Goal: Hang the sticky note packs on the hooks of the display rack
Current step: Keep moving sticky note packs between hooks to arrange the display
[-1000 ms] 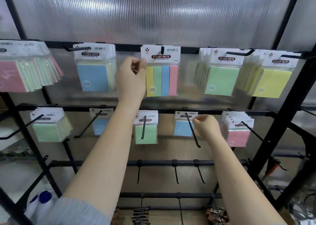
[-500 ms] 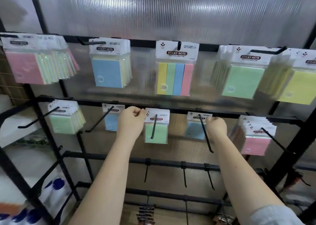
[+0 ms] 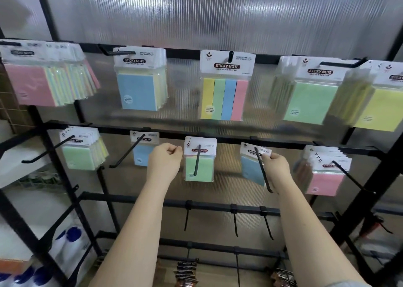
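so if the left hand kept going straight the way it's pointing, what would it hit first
Probably the header card of the green pack on the middle hook: the left hand points right, its fingertips just beside that card. Depth is unclear, so it could pass in front.

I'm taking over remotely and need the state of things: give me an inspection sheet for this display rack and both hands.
Surface: black display rack before a ribbed translucent panel.
Job's things: top row full of sticky note packs; multicolour pack hangs centre. Middle row: green pack on its hook, blue pack tilted on its hook.
Clutter: binder clips low down; blue-capped bottles lower left.
Grippers: left hand touches the green pack's header; right hand pinches the blue pack's header.
Cables: nothing seen.
Surroundings: three bare hooks on the lower bar.
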`<state>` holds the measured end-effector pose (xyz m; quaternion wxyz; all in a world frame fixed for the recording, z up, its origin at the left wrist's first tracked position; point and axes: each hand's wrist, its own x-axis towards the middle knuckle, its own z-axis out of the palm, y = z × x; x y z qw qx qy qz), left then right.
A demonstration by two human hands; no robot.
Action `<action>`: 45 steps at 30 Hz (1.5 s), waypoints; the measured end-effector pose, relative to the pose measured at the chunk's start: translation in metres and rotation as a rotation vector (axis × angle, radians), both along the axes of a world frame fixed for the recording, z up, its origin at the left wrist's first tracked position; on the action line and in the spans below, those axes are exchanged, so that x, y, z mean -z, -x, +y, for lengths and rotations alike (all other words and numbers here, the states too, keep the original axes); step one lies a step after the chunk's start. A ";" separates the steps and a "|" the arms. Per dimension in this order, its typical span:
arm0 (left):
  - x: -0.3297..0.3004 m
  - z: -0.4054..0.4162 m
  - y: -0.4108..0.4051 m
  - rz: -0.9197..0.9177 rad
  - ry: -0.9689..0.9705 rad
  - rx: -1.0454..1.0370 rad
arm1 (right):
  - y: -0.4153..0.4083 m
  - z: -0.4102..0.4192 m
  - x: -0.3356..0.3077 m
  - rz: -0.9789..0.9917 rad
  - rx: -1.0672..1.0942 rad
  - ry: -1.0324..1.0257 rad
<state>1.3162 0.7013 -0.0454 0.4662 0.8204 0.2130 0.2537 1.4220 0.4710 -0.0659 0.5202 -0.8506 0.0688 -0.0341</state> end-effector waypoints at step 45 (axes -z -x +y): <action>0.036 -0.021 -0.030 0.155 0.193 0.108 | 0.160 -0.043 -0.065 -0.048 0.037 0.300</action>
